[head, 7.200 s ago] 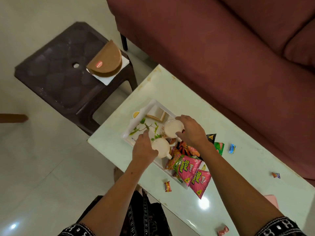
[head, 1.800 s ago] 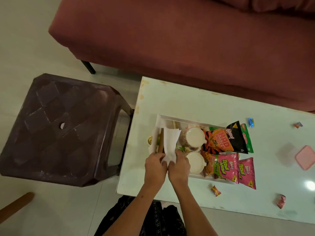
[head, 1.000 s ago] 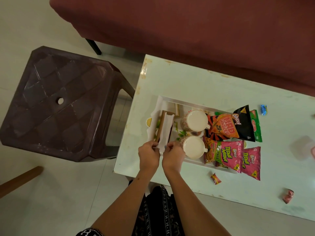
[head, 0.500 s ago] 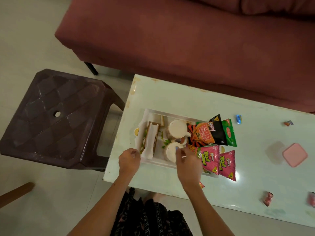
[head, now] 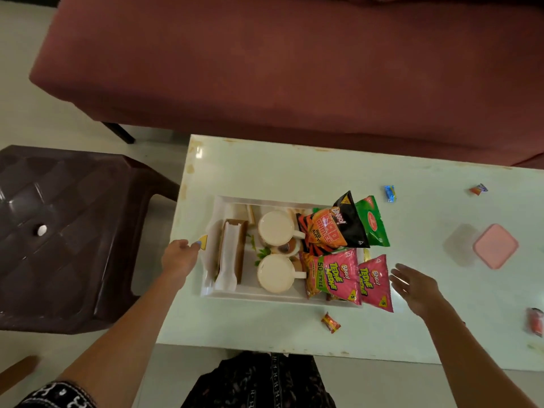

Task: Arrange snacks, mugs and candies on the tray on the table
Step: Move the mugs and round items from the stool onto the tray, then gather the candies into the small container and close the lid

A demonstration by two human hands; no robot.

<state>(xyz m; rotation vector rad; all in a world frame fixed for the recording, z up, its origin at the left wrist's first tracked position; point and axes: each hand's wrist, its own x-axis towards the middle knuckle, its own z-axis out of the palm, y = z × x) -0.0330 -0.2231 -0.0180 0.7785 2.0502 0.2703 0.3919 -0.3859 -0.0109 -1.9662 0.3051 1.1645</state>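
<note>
From the head camera, your left hand [head: 178,258] reaches to the left rim of the white rectangular tray [head: 223,290] on the pale glass table [head: 265,169], fingers loosely curled, gripping nothing. Your right hand [head: 413,285] hovers open, fingers spread, just right of the pink snack packets [head: 357,278]. Two cream mugs [head: 276,253] stand mid-tray.

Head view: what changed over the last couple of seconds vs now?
Both hands let go of the white napkin, which now lies along the brown holder in the tray. The left hand drew back to the tray's left edge; the right hand swung out, open, past the pink snack packets. Mugs, packets and the candies loose on the table stayed put.
</note>
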